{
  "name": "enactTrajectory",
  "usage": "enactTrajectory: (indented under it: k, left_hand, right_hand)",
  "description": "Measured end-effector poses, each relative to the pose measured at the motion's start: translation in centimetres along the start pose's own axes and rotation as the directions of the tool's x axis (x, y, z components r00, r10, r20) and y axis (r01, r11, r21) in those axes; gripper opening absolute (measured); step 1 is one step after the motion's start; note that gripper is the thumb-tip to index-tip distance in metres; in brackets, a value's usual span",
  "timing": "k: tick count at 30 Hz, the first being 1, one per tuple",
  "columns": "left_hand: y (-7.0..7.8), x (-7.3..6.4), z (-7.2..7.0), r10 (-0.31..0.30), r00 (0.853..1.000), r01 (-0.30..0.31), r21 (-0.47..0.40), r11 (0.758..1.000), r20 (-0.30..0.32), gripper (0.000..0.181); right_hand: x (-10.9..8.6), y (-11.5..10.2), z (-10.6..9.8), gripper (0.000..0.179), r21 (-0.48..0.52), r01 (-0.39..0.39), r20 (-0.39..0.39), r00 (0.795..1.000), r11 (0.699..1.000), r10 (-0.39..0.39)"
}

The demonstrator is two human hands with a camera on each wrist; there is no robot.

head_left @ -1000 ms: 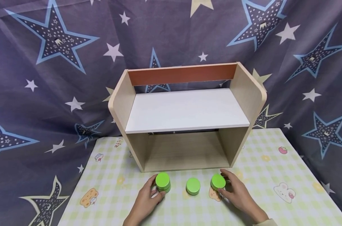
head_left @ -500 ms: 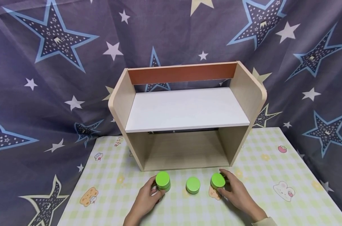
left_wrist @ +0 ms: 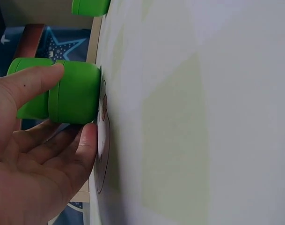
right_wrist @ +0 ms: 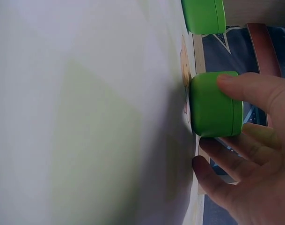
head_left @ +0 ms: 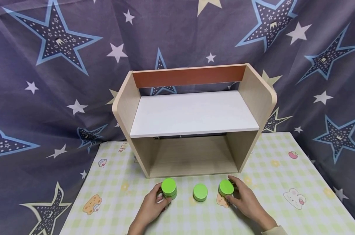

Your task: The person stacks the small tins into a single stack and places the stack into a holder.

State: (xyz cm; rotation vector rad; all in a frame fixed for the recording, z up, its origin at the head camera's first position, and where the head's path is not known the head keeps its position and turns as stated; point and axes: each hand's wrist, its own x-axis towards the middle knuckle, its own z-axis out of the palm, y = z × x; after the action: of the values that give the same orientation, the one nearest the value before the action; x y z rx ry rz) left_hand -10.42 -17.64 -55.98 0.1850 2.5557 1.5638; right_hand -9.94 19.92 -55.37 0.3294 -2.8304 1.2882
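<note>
Two small green round containers with lids are stacked, one on the other; the upper one (head_left: 169, 186) shows in the head view, the lower one (left_wrist: 79, 93) in the left wrist view. My left hand (head_left: 150, 205) holds this stack from the left, thumb on the near side and fingers round the far side. A single green container (head_left: 200, 192) stands in the middle, untouched. To its right, my right hand (head_left: 248, 201) grips another green container (right_wrist: 212, 105) between thumb and fingers. That one stands on the cloth, its lid seam near the top.
A wooden shelf unit (head_left: 195, 156) with a white upper board (head_left: 194, 113) and a brown back rail (head_left: 189, 76) stands just behind the containers. Under it lies a green checked tablecloth (head_left: 113, 189) with printed cartoons. A dark star-patterned curtain (head_left: 171, 32) hangs around the table.
</note>
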Motion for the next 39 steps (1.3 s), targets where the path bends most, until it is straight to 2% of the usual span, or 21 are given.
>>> enactTrajectory:
  k: [12,28,39]
  left_hand:
    - [-0.2,0.0,-0.1,-0.013,1.0,0.012,0.003,1.0,0.007,0.065]
    - [-0.4,0.1,-0.2,-0.015,1.0,0.015,0.025,1.0,0.0,0.066]
    - [-0.3,0.2,-0.3,-0.018,1.0,0.018,0.023,1.0,0.004,0.068]
  right_hand:
    - [0.0,0.0,0.0,0.076,0.021,0.001,-0.011,1.0,1.0,-0.001]
    - [0.0,-0.5,-0.4,0.082,0.017,0.105,-0.055,0.993,0.994,-0.104]
    - [0.3,-1.3,-0.8,0.082,0.004,0.118,-0.067,0.991,0.993,-0.117]
